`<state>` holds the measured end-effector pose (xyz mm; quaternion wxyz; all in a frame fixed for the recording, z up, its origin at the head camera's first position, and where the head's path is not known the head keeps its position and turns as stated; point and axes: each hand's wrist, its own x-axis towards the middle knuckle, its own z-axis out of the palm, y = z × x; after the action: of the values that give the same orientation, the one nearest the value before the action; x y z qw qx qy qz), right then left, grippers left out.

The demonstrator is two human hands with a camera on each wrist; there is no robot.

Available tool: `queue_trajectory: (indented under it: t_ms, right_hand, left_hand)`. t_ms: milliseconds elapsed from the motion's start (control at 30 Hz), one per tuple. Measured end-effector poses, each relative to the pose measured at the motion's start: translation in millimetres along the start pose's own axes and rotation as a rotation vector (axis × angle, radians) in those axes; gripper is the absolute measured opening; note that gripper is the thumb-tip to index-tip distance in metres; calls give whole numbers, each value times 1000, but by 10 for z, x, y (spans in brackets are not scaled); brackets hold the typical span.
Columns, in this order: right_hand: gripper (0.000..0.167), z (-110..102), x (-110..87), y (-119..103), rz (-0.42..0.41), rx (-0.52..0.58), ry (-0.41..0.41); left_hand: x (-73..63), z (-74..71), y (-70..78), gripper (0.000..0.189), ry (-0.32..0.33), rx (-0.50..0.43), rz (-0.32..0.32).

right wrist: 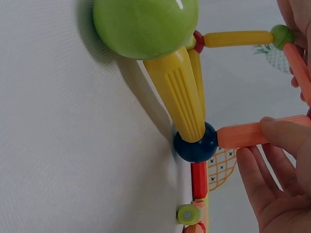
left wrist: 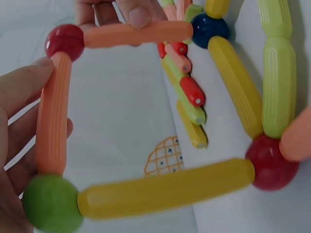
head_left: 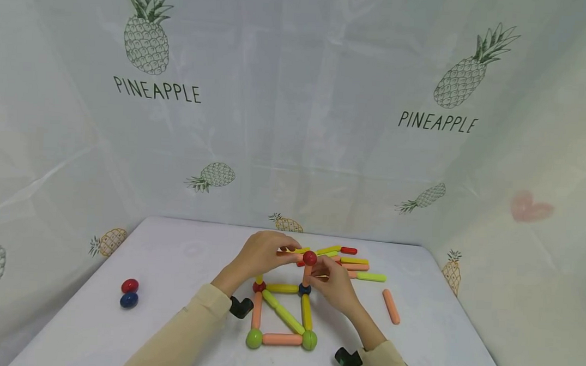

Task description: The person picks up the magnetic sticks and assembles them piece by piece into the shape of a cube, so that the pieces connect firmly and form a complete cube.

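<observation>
A toy frame of sticks and balls stands on the table, with a square base braced by a diagonal lime stick (head_left: 283,312). My right hand (head_left: 335,286) pinches an upright orange stick (right wrist: 245,133) rising from the dark blue ball (right wrist: 195,143) to a red ball (head_left: 310,258). High on the frame, my left hand (head_left: 265,253) holds a level orange stick (left wrist: 53,111), thumb tip right by that red ball. This stick runs to a green ball (left wrist: 53,204), atop an upright yellow stick (left wrist: 167,189) that rises from the base's red ball (left wrist: 272,162).
Behind the frame lies a pile of sticks (head_left: 355,266) in several colours. A lone orange stick (head_left: 391,306) lies to the right. At the left are a loose red ball (head_left: 130,285) and a blue ball (head_left: 129,300). A pineapple-print curtain (head_left: 295,123) hangs behind the table.
</observation>
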<state>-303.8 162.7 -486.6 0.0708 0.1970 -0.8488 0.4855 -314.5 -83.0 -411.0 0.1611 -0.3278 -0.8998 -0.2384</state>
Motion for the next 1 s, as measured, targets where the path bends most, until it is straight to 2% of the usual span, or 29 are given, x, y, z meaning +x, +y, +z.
queue_trajectory:
  t_ms: [333, 533, 767, 1000]
  right_hand:
    - [34, 10, -7, -13, 0, -17, 3]
    - [35, 2, -14, -11, -2, -26, 7]
    - [35, -8, -18, -17, -5, -27, 12]
    - [34, -11, -18, -10, -17, -27, 0]
  left_hand:
    - [-265, -193, -245, 26, 4, -43, -78]
    - [-407, -258, -395, 21, 10, -164, -100]
    - [-478, -244, -446, 20, 1, -281, -107]
    - [-499, -221, -447, 22, -2, -322, -115]
